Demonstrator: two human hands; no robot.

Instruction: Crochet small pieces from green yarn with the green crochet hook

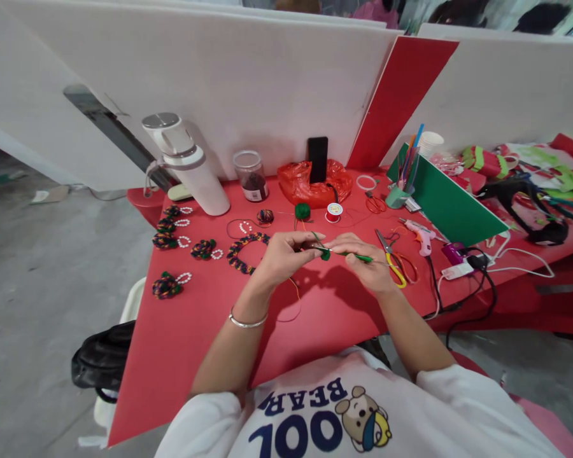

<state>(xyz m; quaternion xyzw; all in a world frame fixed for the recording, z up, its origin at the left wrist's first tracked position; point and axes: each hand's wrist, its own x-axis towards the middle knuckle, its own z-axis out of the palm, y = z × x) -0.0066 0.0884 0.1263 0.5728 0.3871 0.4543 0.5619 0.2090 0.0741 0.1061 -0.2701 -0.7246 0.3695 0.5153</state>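
Note:
Over the middle of the red table, my left hand (286,256) pinches a small piece of green crochet work (325,254). A crochet hook with a green handle (363,257) is gripped in my right hand (363,267), its metal tip at the green piece. Both hands are closed and nearly touch; the fingers partly hide the stitches. Beyond them sits a ball of green yarn (302,210). To the left of my left hand lies a ring of dark multicoloured crochet (241,252). A thin orange thread (298,296) trails onto the table below.
Several dark crocheted pieces with white bead loops (167,286) lie at left, near a white tumbler (200,181). A clear jar (251,176), red plastic bag (291,184) and phone (318,159) stand behind. Yellow-handled scissors (397,272), a pink glue gun (424,239) and cables are right.

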